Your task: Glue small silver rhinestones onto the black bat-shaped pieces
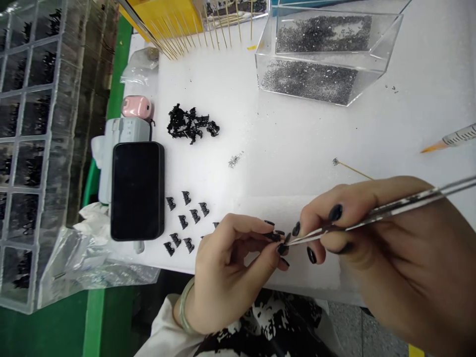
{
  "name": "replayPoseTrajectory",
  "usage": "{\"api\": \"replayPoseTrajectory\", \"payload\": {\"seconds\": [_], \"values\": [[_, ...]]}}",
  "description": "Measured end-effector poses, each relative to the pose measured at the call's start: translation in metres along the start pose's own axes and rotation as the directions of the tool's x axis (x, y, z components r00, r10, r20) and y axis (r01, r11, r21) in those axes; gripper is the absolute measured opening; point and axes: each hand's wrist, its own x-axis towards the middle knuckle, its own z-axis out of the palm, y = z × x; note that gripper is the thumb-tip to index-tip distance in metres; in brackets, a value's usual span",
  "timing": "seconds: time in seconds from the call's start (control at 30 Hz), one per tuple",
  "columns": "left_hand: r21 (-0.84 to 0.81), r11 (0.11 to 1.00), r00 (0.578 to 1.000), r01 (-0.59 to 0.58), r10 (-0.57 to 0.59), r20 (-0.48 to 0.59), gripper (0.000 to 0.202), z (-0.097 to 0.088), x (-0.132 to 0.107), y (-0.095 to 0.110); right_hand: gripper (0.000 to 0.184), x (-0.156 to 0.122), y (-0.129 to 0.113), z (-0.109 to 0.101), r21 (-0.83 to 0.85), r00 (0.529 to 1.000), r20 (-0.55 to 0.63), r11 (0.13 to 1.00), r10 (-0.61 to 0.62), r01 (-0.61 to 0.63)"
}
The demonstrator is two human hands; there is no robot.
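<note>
Near the table's front edge, my left hand (238, 267) pinches a small black piece (275, 236) between thumb and fingertips; the fingers hide most of it. My right hand (372, 238) is closed around metal tweezers (386, 210), whose tips meet the left fingertips at the piece. Left of my hands, several small black bat-shaped pieces (194, 215) lie spread apart on the white surface. Farther back sits a heap of black pieces (188, 123). A small scatter of tiny shiny stones (234, 160) lies between the heap and my hands.
A clear tray (375, 84) holding tiny stones stands at the back. A stick with a clustered tip (353, 169) and a syringe (459, 136) lie to the right. At left are a black phone-like device (137, 191), a pink case (136, 106) and a compartment box (40, 139).
</note>
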Motion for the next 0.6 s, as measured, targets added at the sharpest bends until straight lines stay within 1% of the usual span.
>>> {"api": "replayPoseTrajectory", "payload": {"seconds": [0.1, 0.23, 0.43, 0.6], "values": [[0.009, 1.0, 1.0, -0.004, 0.004, -0.015, 0.038, 0.0008, 0.0008, 0.001, 0.02, -0.002, 0.0029, 0.0024, -0.011, 0.998, 0.047, 0.999, -0.034, 0.034], [0.012, 1.0, 1.0, -0.007, 0.007, -0.02, 0.038, 0.0, -0.0003, 0.0006, 0.015, 0.0001, 0.0061, 0.0039, -0.03, 0.998, 0.054, 0.999, -0.033, 0.034], [-0.007, 1.0, 1.0, -0.02, 0.02, 0.021, 0.039, -0.0016, -0.0011, -0.0011, 0.016, 0.0011, 0.0064, 0.0041, -0.052, 0.995, 0.079, 0.997, -0.055, 0.059], [-0.032, 0.999, 1.0, -0.005, 0.006, 0.013, 0.042, -0.0012, -0.0013, -0.0014, 0.016, 0.0025, 0.0062, 0.0044, -0.06, 0.995, 0.084, 0.997, -0.052, 0.057]]}}
